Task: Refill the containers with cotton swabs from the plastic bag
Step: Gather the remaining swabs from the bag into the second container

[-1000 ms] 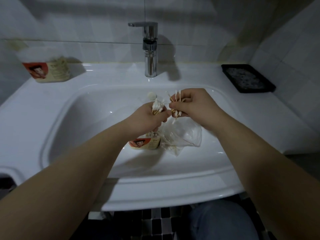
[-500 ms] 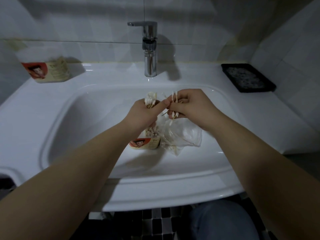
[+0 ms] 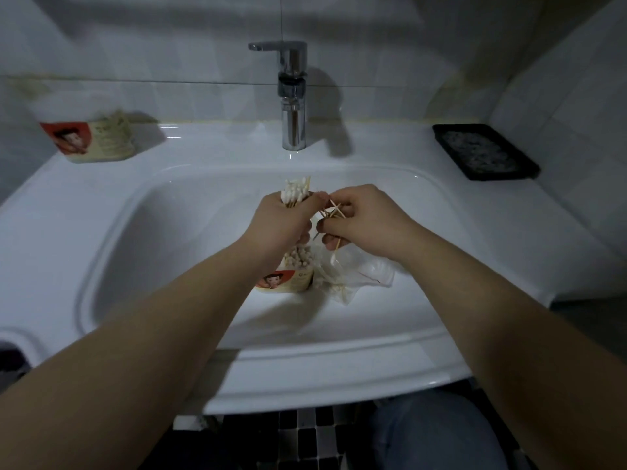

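Cotton swab bundle (image 3: pixel 298 195) stuck up from your clenched left grip (image 3: pixel 281 220) above the container (image 3: pixel 291 278), your right grip (image 3: pixel 363 218) pinched loose swabs (image 3: pixel 334 212) beside it

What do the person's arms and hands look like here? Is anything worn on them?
Both forearms are bare up to the frame's edge: no sleeve shows on the left forearm or the right forearm. The left hand and right hand wear no gloves, and no watch, bracelet or ring is visible.
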### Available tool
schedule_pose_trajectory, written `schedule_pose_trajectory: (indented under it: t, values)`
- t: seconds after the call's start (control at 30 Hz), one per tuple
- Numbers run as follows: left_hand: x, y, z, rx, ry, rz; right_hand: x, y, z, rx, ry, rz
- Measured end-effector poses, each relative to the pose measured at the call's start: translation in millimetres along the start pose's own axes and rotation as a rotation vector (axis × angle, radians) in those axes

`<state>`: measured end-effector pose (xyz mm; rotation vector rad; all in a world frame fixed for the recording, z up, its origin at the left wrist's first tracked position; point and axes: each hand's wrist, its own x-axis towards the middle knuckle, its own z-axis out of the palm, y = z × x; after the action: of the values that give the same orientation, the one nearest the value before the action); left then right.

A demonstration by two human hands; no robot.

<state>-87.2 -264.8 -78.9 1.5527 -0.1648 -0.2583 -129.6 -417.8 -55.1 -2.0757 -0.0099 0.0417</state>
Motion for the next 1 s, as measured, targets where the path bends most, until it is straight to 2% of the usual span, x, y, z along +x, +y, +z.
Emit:
schedule_pose_trajectory:
  t: [0.1, 0.53, 0.7, 0.87, 1.0]
  values:
    - [3, -1, -1, -0.019, 0.05, -0.014, 1, 0, 0, 0.055, -0.008, 0.03]
    - [0, -5, -1, -0.051, -0.037, 0.013, 2, 1, 12, -0.006, 0.02, -0.028]
    - [1, -2, 0, 0.03, 0.045, 0.006, 0, -3, 12, 0.062, -0.011, 0.024]
    - [1, -1, 3, 0.002, 0.082, 0.012, 5, -2, 12, 0.077, -0.004, 0.111]
    - [3, -1, 3, -0.057, 0.099, 0.002, 5, 1, 10, -0.014, -0.027, 0.159]
